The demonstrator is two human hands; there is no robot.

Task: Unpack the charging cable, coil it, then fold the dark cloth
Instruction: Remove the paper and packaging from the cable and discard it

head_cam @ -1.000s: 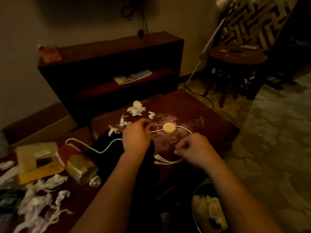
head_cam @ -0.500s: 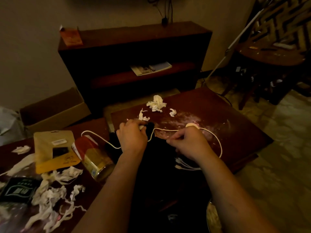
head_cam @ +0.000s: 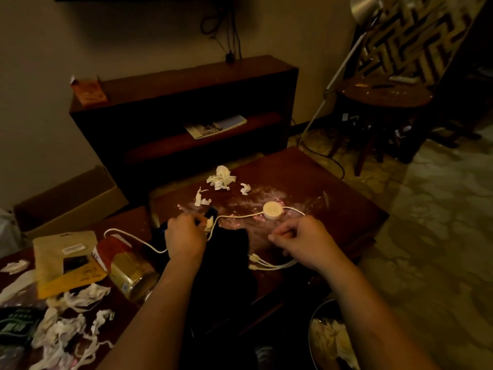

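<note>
- My left hand [head_cam: 184, 236] is closed, pinching the white cable [head_cam: 240, 216] at a pale lumpy bit, right at the far edge of the dark cloth [head_cam: 226, 263].
- My right hand [head_cam: 298, 241] is curled shut just right of the cloth; cable runs under it, can't tell for sure whether the fingers actually grip it.
- Cable's round puck [head_cam: 272, 210] lies flat on the counter [head_cam: 346, 209], beyond and right of the cloth.
- Cable's connector ends [head_cam: 256, 263] lie on the counter touching the cloth's right edge.
- Other cable run loops off left of the cloth, past the tipped-over can [head_cam: 128, 271].
- Cloth is bunched, hanging over the counter's near edge.
- Paper scraps [head_cam: 221, 178] sit beyond the cloth.
</note>
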